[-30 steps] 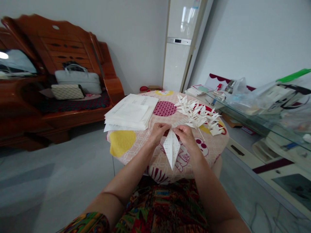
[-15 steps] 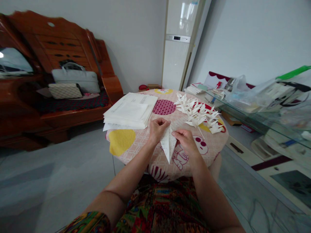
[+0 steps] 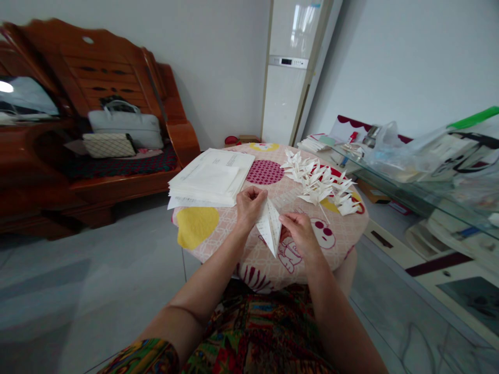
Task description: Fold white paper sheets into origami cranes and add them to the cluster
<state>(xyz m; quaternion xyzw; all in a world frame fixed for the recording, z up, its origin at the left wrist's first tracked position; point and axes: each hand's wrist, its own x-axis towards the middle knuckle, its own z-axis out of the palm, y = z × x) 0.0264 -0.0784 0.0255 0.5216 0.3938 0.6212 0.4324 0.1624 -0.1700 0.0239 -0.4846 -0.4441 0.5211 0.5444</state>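
Observation:
A folded sheet of printed paper (image 3: 270,224), diamond-shaped with its point toward me, is held over the near part of the round table. My left hand (image 3: 249,206) pinches its upper left end between thumb and fingers. At its right edge, my right hand (image 3: 298,229) grips with thumb and fingertips closed on the paper. Beyond my right hand lies a heap of folded white paper cranes (image 3: 317,176). To the left of my left hand rests a thick stack of printed paper (image 3: 208,176), with smaller sheets on top.
A patterned cloth (image 3: 230,241) covers the round table. At right stands a glass-topped cabinet (image 3: 390,182) with plastic bags (image 3: 393,150) on it. A carved wooden sofa (image 3: 117,67) with handbags is at left. A tall white air conditioner (image 3: 284,98) stands behind.
The folded paper has turned slightly, its lower point swinging to the right. My left hand has shifted a little left, and the right hand now holds the paper's right edge slightly lower.

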